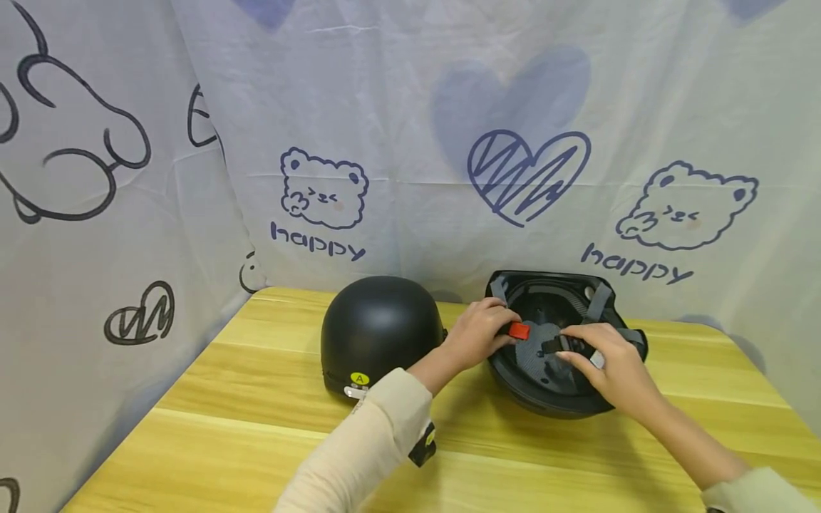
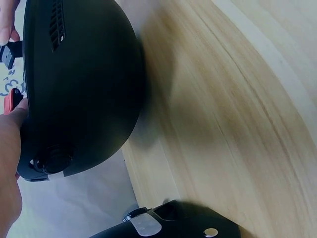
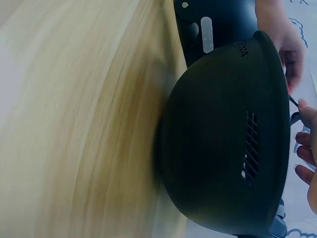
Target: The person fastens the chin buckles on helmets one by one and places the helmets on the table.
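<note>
An upturned black helmet (image 1: 545, 399) lies on the table with its grey padded inside facing up. My left hand (image 1: 477, 331) pinches a strap end with a red buckle piece (image 1: 519, 330) over the helmet's left side. On the right, my right hand (image 1: 609, 360) pinches the other strap's black buckle end (image 1: 564, 345) between thumb and fingers. The two buckle ends are apart, with a small gap between them. In the left wrist view the helmet's shell (image 2: 84, 89) hides much of both hands; in the right wrist view the shell (image 3: 223, 134) covers part of the straps.
A second black helmet (image 1: 381, 328) stands upright to the left, with a yellow "A" sticker (image 1: 359, 378). A small black item with a yellow label (image 1: 423, 445) lies partly behind my left sleeve. A printed cloth (image 1: 410, 107) hangs behind the wooden table (image 1: 212, 427).
</note>
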